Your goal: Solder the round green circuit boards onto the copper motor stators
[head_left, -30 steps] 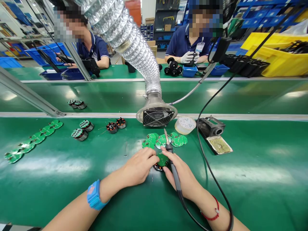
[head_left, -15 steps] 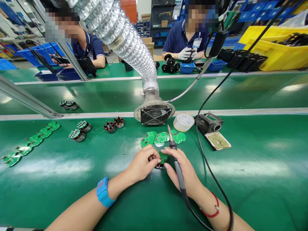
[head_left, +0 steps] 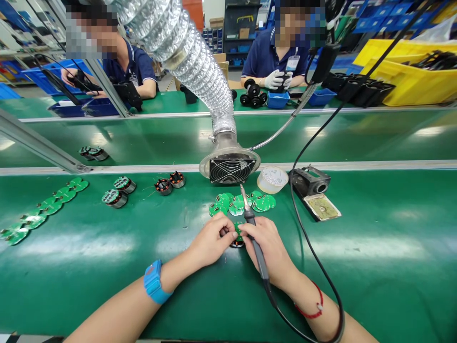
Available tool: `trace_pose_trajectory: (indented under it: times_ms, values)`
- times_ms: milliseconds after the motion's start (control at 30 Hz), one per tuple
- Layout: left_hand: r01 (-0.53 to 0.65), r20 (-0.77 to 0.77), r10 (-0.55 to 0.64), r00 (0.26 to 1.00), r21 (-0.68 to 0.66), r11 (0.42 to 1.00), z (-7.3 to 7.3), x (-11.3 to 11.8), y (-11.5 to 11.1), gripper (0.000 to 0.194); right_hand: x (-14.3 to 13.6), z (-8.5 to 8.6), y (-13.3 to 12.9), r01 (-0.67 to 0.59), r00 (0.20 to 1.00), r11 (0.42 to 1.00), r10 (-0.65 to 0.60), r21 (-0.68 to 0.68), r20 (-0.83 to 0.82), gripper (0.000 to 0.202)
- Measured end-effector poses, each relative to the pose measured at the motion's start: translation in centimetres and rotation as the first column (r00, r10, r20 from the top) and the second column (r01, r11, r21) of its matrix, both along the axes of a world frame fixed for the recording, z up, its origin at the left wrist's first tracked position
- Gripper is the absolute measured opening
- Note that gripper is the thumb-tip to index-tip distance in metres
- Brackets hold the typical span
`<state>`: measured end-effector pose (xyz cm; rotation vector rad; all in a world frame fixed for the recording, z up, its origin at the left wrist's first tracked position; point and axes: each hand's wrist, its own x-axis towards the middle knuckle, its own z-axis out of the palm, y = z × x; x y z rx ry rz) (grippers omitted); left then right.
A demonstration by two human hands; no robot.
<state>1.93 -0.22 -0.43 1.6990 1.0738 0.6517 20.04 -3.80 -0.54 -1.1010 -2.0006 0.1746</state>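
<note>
Green board (head_left: 239, 234): round, so no long axis; lying between the two hands, over a wound core (head_left: 236, 245) on the desk (head_left: 193, 305); partly covered by fingers (cannot tell if seated flat or tilted).
Left hand (head_left: 210, 240): coming in from the left; thumb and forefinger pinching the board's left rim, other fingers curled.
Right hand (head_left: 273, 250): coming in from the right; holding a soldering iron (head_left: 260, 259) (exact hold unclear); index fingertip and thumb bent in close at the board's right rim.
Nearer hand: neither by much; both right at the board, left covering more of it.
Iron's long axis: slanting from near-right to far-left across the right hand; tip pointing toward the fume hood (head_left: 231, 170), apart from the board, out by the spare boards (head_left: 263, 202) (hard to judge in height).
Board between fingertips: probably the key relation; flanked left and right, just above the core, with the iron tip past the far rim, so judged clear of the pinch.
Iron stand (head_left: 314, 186): right of the spare boards, well apart from both hands.
</note>
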Motion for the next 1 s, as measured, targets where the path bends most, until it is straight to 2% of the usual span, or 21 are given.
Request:
trace_pose_trajectory:
  times_ms: [167, 267, 333, 400, 533, 633, 733, 833, 1000]
  values:
    - [-0.011, -0.064, 0.015, 0.998, 0.064, 0.998, 0.0, 0.3, -0.3, 0.012, 1.6, 2.1, -0.7, 0.07, 0.997, 0.995, -0.071, -0.071, -0.014, 0.039]
    - [-0.004, -0.089, 0.013, 0.996, 0.104, 0.995, 0.1, 0.2, -0.6, 0.012, 2.3, 3.7, -2.1, 0.098, 0.994, 0.977, -0.107, -0.19, -0.035, 0.038]
    - [0.008, -0.095, 0.004, 0.995, 0.127, 0.992, 0.1, 0.1, -0.6, 0.013, 2.3, 4.2, -3.3, 0.126, 0.984, 0.966, -0.151, -0.224, -0.097, 0.035]
    - [0.014, -0.105, 0.001, 0.994, 0.145, 0.989, 0.1, 0.1, -0.7, 0.013, 2.0, 3.8, -4.6, 0.161, 0.962, 0.965, -0.2, -0.209, -0.183, 0.03]
    - [0.017, -0.128, 0.007, 0.992, 0.188, 0.982, 0.0, 0.3, -0.7, 0.013, 1.2, 1.8, -6.7, 0.204, 0.926, 0.97, -0.234, -0.131, -0.295, 0.019]
    - [0.025, -0.15, 0.01, 0.989, 0.231, 0.973, 0.0, 0.4, -0.8, 0.015, 0.8, 0.8, -7.4, 0.17, 0.958, 0.984, -0.177, -0.049, -0.226, 0.016]
    - [0.016, -0.154, 0.025, 0.988, 0.264, 0.964, 0.0, 0.5, -0.9, 0.016, 0.4, 0.6, -7.4, 0.127, 0.985, 0.991, -0.12, 0.051, -0.121, 0.012]
    - [0.006, -0.141, 0.033, 0.989, 0.273, 0.962, 0.0, 0.6, -1.0, 0.016, -0.2, 0.5, -7.2, 0.149, 0.988, 0.983, -0.145, 0.109, -0.045, 0.009]
    - [-0.003, -0.129, 0.041, 0.991, 0.281, 0.96, -0.2, 0.6, -1.0, 0.016, -0.7, -0.2, -7.0, 0.18, 0.983, 0.977, -0.184, 0.117, 0.026, 0.011]
